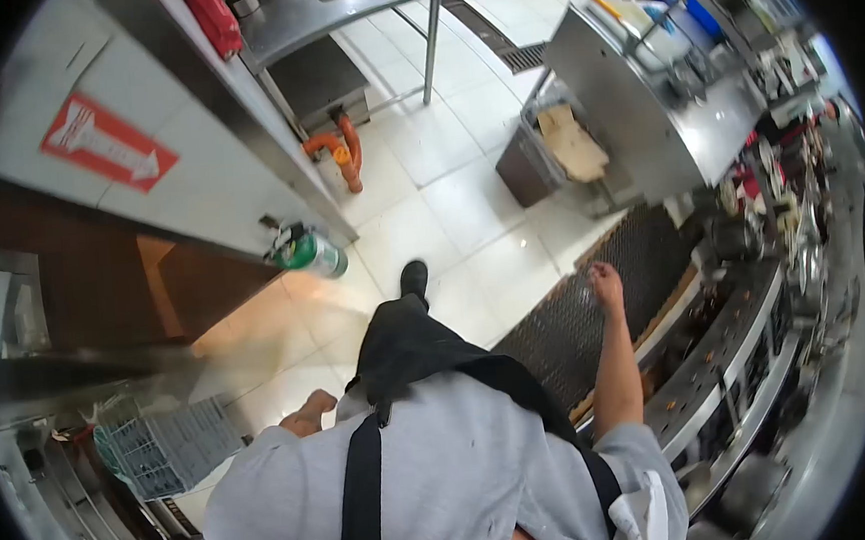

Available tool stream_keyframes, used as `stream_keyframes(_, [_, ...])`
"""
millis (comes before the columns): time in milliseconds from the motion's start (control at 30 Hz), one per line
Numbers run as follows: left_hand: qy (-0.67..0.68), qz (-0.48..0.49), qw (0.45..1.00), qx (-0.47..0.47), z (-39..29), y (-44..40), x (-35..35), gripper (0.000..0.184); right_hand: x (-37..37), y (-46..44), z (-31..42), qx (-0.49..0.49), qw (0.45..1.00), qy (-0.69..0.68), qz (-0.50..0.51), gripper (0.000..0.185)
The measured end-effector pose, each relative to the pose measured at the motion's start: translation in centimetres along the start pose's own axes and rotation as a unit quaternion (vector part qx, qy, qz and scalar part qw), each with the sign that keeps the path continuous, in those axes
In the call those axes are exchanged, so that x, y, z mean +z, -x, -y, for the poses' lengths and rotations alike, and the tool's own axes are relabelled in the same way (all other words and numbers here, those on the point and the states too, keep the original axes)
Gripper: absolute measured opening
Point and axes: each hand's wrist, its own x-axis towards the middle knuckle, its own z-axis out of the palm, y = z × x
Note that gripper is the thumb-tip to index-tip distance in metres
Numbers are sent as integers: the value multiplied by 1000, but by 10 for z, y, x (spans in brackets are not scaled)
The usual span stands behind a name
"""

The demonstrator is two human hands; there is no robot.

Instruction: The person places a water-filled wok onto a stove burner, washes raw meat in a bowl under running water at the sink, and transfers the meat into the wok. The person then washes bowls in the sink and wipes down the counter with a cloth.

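My right hand swings out ahead over a dark, patterned floor mat. Its fingers are loosely bent and a little apart, with no object visible in them. Low at my left side is my left hand, partly cut off by my grey sleeve; how its fingers are set is hard to make out. It appears to touch nothing and is nearest to my black apron. One black shoe shows in front on the tiles.
Along the right runs a steel cooking line with food scraps. A bin with cardboard stands by a steel counter. Ahead are a steel table and orange pipes. At left are a green cylinder and grey crate.
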Motion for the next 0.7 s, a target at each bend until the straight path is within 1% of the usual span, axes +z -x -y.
stream_keyframes(33, [48, 26, 996, -72, 10, -95, -23, 35, 9, -31, 19, -3, 1000, 7, 5, 35])
stream_keyframes(67, [92, 44, 984, -145, -11, -176, -93, 39, 15, -49, 28, 30, 994, -70, 83, 35])
stream_keyframes(100, [79, -100, 988, -89, -25, -240, -145, 37, 19, -80, 45, 53, 975, -154, 151, 34])
stream_keyframes(133, [118, -164, 976, -82, -79, -263, -252, 36, 21, -97, 51, 74, 973, -136, 174, 33])
stream_keyframes(167, [127, -215, 968, -38, -97, -332, -314, 38, 21, -105, 50, 95, 969, -120, 195, 31])
stream_keyframes(200, [149, -356, 922, 23, -139, -363, -389, 39, 33, -126, 22, 100, 968, -117, 197, 28])
stream_keyframes(233, [195, -291, 936, 41, -190, -381, -495, 38, 44, -156, 1, 105, 968, -112, 200, 24])
stream_keyframes(267, [245, -358, 900, 52, -234, -387, -571, 35, 27, -162, 36, 150, 971, -77, 168, 24])
stream_keyframes(300, [232, -428, 865, 120, -264, -429, -629, 33, 12, -168, 66, 197, 970, -43, 138, 23])
stream_keyframes(367, [271, -441, 838, 172, -332, -452, -749, 31, 4, -232, 66, 209, 958, -101, 167, 27])
stream_keyframes(433, [298, -456, 811, 215, -381, -485, -829, 31, 5, -316, 74, 204, 954, -149, 159, 29])
stream_keyframes(467, [312, -457, 801, 228, -404, -497, -864, 30, -3, -358, 86, 159, 959, -159, 171, 24])
stream_keyframes(500, [318, -454, 802, 222, -416, -516, -891, 30, -6, -405, 109, 154, 958, -160, 180, 24])
stream_keyframes(533, [279, -475, 809, 205, -424, -531, -914, 28, -5, -456, 136, 60, 978, -83, 180, 28])
stream_keyframes(567, [274, -480, 809, 200, -427, -545, -939, 28, -12, -505, 172, -37, 984, -4, 174, 32])
stream_keyframes(600, [291, -497, 798, 178, -425, -562, -963, 27, -20, -549, 218, -82, 983, -3, 166, 34])
stream_keyframes(633, [310, -512, 785, 156, -421, -586, -987, 27, -31, -588, 280, -126, 979, -1, 158, 37])
stream_keyframes(667, [319, -545, 767, 113, -411, -607, -1009, 26, -49, -616, 343, -188, 972, 6, 139, 37])
stream_keyframes(700, [329, -557, 758, 84, -400, -623, -1028, 26, -60, -646, 397, -246, 962, 11, 120, 36])
